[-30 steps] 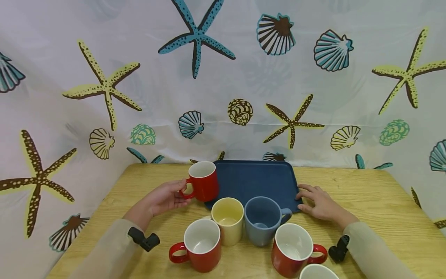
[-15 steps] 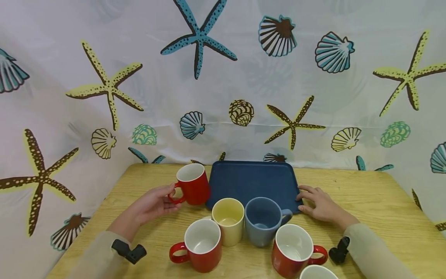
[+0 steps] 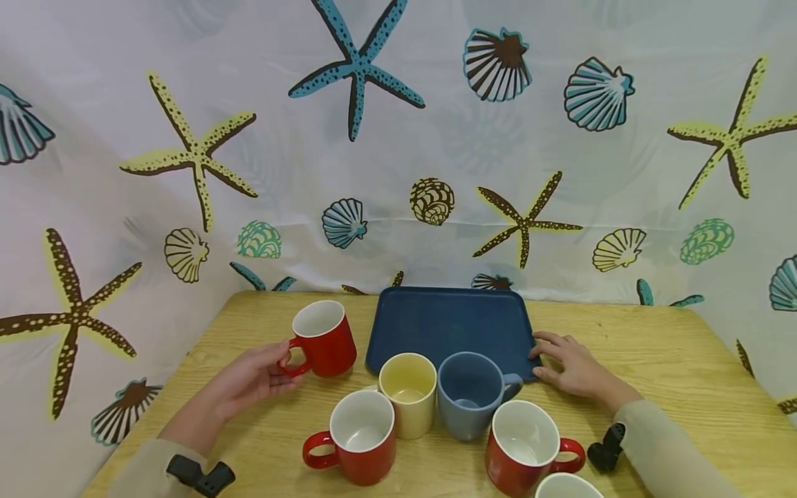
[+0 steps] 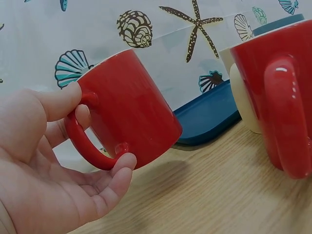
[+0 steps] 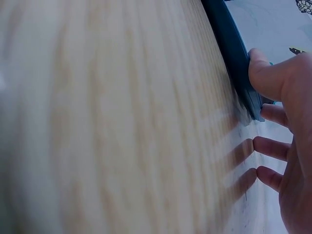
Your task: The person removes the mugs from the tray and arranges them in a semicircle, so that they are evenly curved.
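My left hand (image 3: pixel 245 380) grips a red mug (image 3: pixel 335 349) with a white inside by its handle, left of the blue tray (image 3: pixel 451 321). In the left wrist view the mug (image 4: pixel 129 109) hangs tilted above the table, with its shadow below; thumb and fingers close round the handle. My right hand (image 3: pixel 571 366) lies at the tray's right edge with its fingers relaxed. In the right wrist view, the thumb and index fingertip touch the tray's rim (image 5: pixel 234 58), while the other fingertips rest on the table.
Several mugs stand on the wooden table (image 3: pixel 647 360) in front of the tray: a red one (image 3: pixel 367 456) at left, a yellow one (image 3: pixel 414 415), a blue one (image 3: pixel 467 411), another red one (image 3: pixel 513 460), and a white-rimmed one (image 3: pixel 566 486) cut off below. A patterned cloth (image 3: pixel 429 124) hangs behind.
My left hand has carried the red mug leftward and toward me, from the tray's left edge to over bare table. The right hand and the tray stay in place.
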Available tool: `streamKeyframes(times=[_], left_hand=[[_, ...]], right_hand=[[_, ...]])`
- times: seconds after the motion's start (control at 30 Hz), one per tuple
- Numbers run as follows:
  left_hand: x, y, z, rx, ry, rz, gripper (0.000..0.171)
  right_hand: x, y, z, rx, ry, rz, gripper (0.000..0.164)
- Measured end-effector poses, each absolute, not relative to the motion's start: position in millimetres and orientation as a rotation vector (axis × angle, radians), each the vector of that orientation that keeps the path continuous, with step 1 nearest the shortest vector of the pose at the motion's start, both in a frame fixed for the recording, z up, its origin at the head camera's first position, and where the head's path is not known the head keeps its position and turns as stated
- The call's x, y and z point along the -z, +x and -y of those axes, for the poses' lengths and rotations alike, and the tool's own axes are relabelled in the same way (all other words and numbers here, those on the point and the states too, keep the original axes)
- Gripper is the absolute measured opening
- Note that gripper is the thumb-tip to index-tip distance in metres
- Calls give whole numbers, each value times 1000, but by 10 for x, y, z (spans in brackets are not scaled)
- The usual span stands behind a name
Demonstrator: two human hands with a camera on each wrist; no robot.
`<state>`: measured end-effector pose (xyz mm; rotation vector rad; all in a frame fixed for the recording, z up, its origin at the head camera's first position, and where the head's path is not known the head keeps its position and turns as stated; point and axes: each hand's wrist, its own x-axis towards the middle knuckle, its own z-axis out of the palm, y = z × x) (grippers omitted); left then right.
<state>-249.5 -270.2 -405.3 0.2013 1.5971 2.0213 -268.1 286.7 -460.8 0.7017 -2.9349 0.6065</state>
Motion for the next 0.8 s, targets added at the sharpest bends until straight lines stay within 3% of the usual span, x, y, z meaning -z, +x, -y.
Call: streamKeyframes(times=[0.8], left_hand=[[4182, -1985, 3052, -2077, 265, -1447, 37]], right_hand=[[4617, -2674, -2846, -589, 690, 2953, 27]])
